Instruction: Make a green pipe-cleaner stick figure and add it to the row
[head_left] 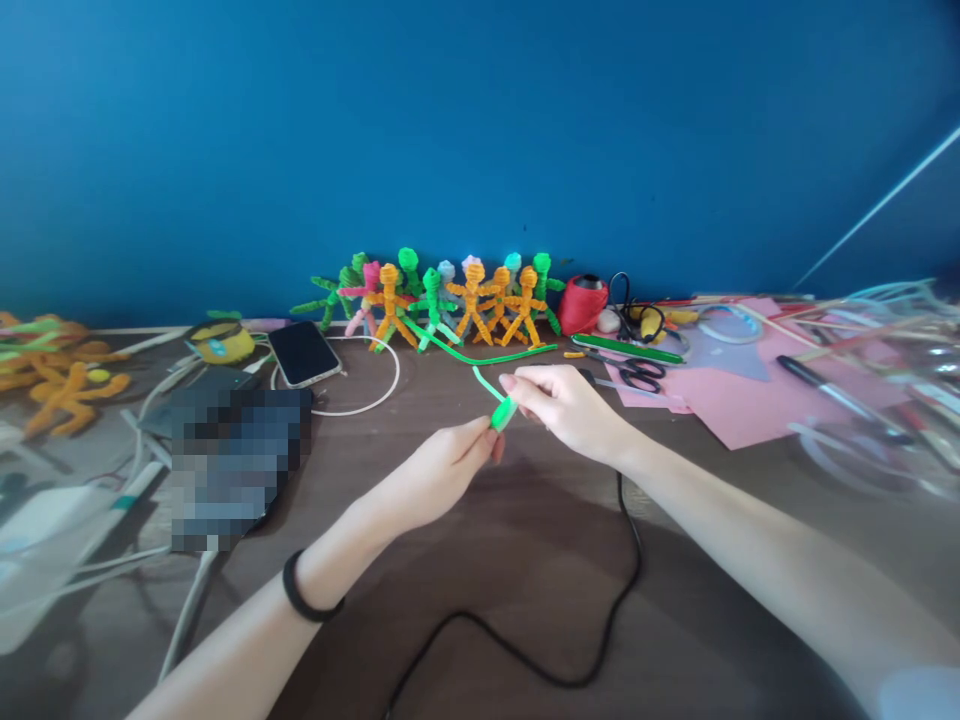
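Note:
Between my two hands is a bright green pipe cleaner (504,412), its middle bunched into a thick short piece and one thin end sticking out toward the wall. My left hand (439,472), with a black band on the wrist, pinches the lower end of the thick piece. The fingers of my right hand (566,408) are closed on its upper end. Just beyond my hands, a long green pipe cleaner (491,359) lies bent on the table. Behind it, a row of pipe-cleaner figures (472,302) in orange, green, pink and other colours leans at the blue wall.
A phone (304,352) and white cable lie at the left, near a dark pixelated object (240,465) and orange figures (71,395). Scissors (641,376), a red-wrapped object (583,305) and pink paper (739,400) are at the right. A black cable (555,682) snakes across the table's front.

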